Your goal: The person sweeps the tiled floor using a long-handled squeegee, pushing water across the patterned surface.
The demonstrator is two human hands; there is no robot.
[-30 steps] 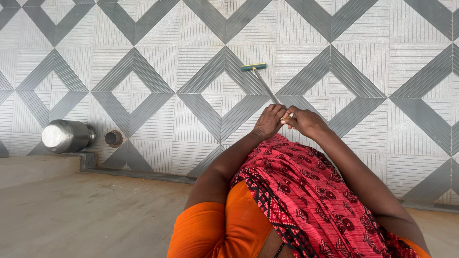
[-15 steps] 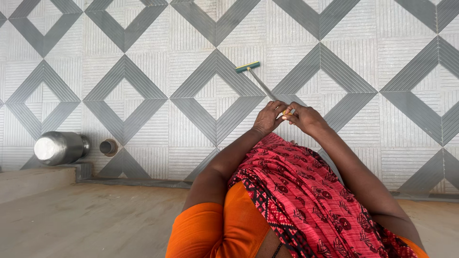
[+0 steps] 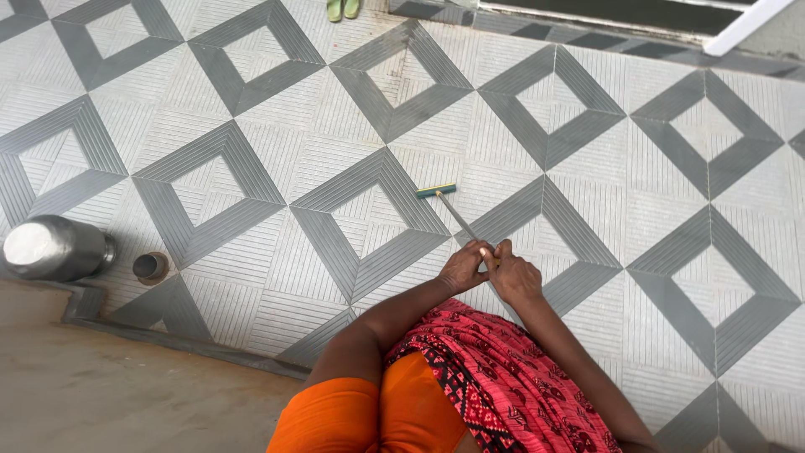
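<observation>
Both the left hand (image 3: 464, 267) and right hand (image 3: 512, 277) are closed around the thin metal handle of a green-headed floor wiper (image 3: 437, 191), its head resting on the grey diamond-patterned tiled floor (image 3: 671, 168) ahead, mid-stroke.

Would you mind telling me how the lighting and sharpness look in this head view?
Head view: soft, even daylight, no hard shadows; a bright sheen on the steel pot; tiled floor lines sharp; left hand and right hand on the squeegee handle look sharp.
</observation>
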